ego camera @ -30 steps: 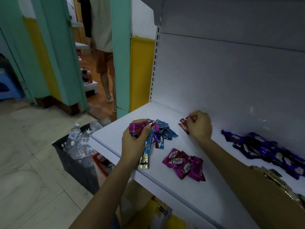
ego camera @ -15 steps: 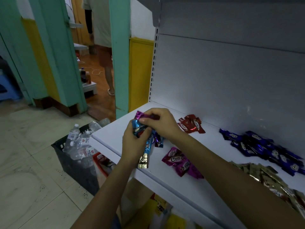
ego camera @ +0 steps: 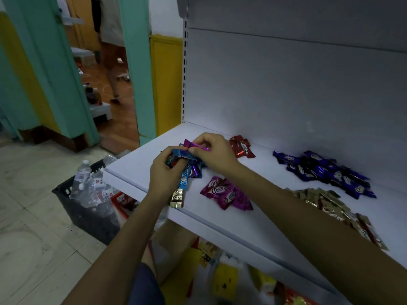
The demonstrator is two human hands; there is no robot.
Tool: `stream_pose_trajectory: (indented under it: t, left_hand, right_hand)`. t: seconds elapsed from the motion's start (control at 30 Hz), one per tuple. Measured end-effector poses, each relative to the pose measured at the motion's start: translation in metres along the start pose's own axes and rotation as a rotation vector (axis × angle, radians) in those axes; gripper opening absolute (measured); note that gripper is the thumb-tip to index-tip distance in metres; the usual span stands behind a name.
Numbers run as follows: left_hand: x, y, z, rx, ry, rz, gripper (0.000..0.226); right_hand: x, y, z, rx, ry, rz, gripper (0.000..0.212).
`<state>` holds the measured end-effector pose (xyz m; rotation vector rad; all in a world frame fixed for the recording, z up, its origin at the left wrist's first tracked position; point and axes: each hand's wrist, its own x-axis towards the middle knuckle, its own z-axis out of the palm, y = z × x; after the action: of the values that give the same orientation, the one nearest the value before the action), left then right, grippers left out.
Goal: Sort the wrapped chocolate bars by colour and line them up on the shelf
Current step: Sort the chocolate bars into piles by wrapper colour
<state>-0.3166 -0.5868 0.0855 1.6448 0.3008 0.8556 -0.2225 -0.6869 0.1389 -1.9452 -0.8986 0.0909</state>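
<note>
1. Fingers (ego camera: 203, 139) and thumb of the right hand (ego camera: 214, 154) were pinched on one magenta bar (ego camera: 196, 146). They held it just above the other hand's bunch, over the left part of the shelf (ego camera: 220, 230).
2. Nearest, by the shelf's front edge, a gold bar (ego camera: 176, 197) lay with its long axis running near to far. A gold pile (ego camera: 330, 203) sat to the right, partly hidden by the right forearm.
3. A little farther, a magenta pile (ego camera: 226, 193) lay loose, just right of the left wrist. It looked like the pinched bar's likely home.
4. The left hand (ego camera: 165, 173) had its fingers curled round a mixed bunch (ego camera: 182, 159) of blue, purple and dark wrappers.
5. The pinched bar's long axis ran left to right, its right end dipping slightly. Both crimped ends stuck out past the pinch.
6. These bars looked light, flat and slick in crinkly foil. A pinch across the middle should steady one better than a crimped end.
7. Farthest, a red pile (ego camera: 242, 147) and a dark blue pile (ego camera: 323, 172) lay near the back panel.
</note>
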Motion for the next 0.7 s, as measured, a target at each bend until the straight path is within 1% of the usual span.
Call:
stream_pose_trajectory:
  t: [0.07,0.17,0.23,0.33,0.47,0.63,0.7]
  left_hand:
    - [-0.001,-0.001,0.0,0.002,-0.012,-0.006,0.026]
    - [-0.003,0.0,-0.001,0.002,-0.022,0.03,0.037]
    - [-0.004,0.001,-0.001,0.002,-0.009,0.045,0.035]
    - [-0.004,0.001,-0.001,-0.04,0.011,0.034,0.024]
    - [-0.003,0.0,-0.001,-0.024,-0.023,0.054,0.027]
    - [-0.001,0.0,-0.002,-0.07,-0.004,-0.007,0.032]
    - [-0.002,0.001,-0.002,-0.076,0.001,-0.019,0.033]
  right_hand:
    - [-0.004,0.005,0.011,-0.068,0.053,-0.017,0.005]
    - [-0.004,0.007,0.019,-0.072,0.1,-0.002,0.004]
    - [-0.002,0.003,0.022,-0.083,0.123,0.0,0.004]
    - [0.0,-0.002,0.025,-0.136,0.125,-0.003,0.005]
    - [-0.003,-0.003,0.026,-0.323,0.097,-0.067,0.009]
    - [-0.008,0.005,-0.003,-0.295,0.176,0.021,0.014]
    - [-0.019,0.014,-0.025,-0.37,0.151,-0.012,0.019]
